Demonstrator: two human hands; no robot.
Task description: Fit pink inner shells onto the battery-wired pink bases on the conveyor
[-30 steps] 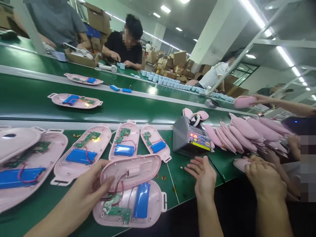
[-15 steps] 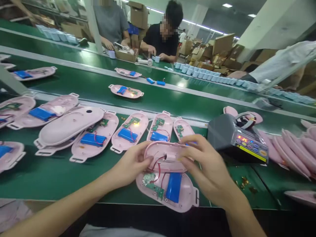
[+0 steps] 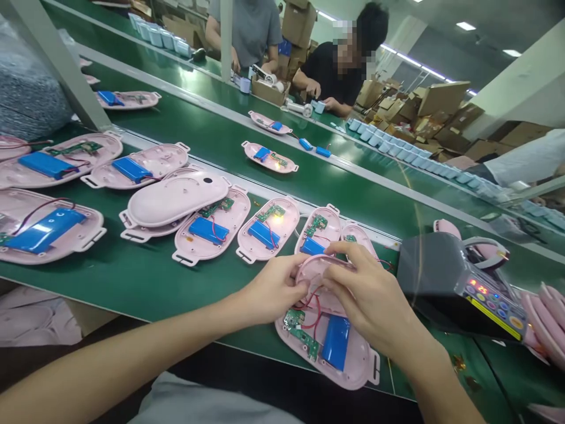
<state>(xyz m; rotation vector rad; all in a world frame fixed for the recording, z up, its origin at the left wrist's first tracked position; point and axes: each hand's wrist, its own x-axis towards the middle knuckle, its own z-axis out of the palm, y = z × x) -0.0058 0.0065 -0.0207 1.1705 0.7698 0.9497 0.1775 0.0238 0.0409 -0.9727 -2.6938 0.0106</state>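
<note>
Both my hands hold a pink plastic shell cover [image 3: 318, 285] by its edges, tilted over an open pink shell base [image 3: 327, 353] on the green conveyor belt [image 3: 132, 288]. My left hand [image 3: 274, 288] grips the cover's left side. My right hand [image 3: 368, 294] lies over its right side, hiding much of it. Red wires run from the cover down to the base, which holds a blue battery pack [image 3: 335, 343] and green circuit boards [image 3: 300, 333].
Several open pink shells with batteries and boards lie along the belt to the left. A grey tape dispenser [image 3: 459, 288] with a lit keypad stands to the right, beside stacked pink pouches [image 3: 545, 321]. Co-workers [image 3: 329, 76] work at a further belt behind, among cardboard boxes.
The view has swung left and tilted. My hands have closed in around the cover, and the cover now sits lower and nearer the base.
</note>
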